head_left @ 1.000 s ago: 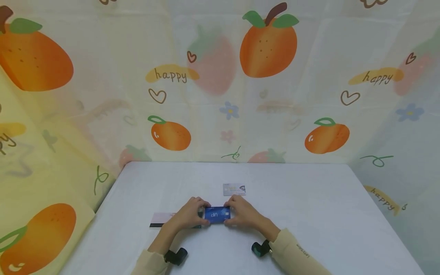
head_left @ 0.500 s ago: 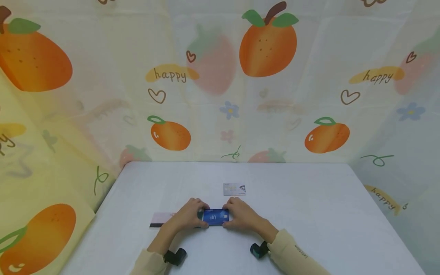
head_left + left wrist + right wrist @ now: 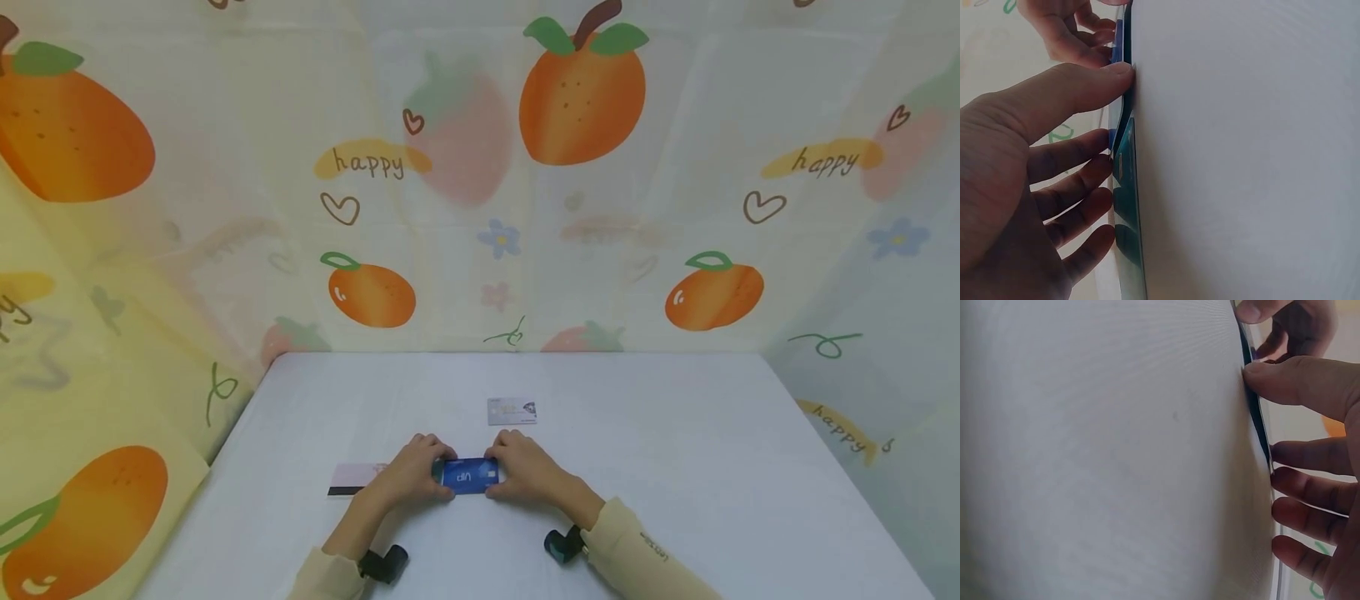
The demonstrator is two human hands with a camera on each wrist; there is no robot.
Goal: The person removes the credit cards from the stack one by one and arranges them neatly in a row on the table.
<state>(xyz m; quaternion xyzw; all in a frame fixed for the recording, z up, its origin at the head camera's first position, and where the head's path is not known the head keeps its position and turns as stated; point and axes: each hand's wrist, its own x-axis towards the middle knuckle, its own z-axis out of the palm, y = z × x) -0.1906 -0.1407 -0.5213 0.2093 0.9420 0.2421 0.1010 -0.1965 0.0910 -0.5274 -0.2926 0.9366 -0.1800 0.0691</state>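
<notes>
A blue bank card (image 3: 471,476) with a chip at its right end lies face up near the middle of the white table. My left hand (image 3: 417,472) pinches its left end, thumb on the near edge and fingertips on the far one. At the other end, my right hand (image 3: 529,470) holds it the same way. Up close, the left wrist view has a narrow dark gap under the blue card, and a teal card (image 3: 1127,206) lies below my left fingers. Partly under my left hand is a pale pink card (image 3: 354,478) with a black stripe.
Just beyond the hands a silver-grey card (image 3: 512,411) lies flat on the white tabletop (image 3: 637,417). A fruit-printed curtain (image 3: 480,275) hangs along the table's back and sides. Each wrist wears a small black camera.
Both hands and the blue card have shifted slightly toward the person and a little left, mostly in the first half second. The pink and silver-grey cards stay put.
</notes>
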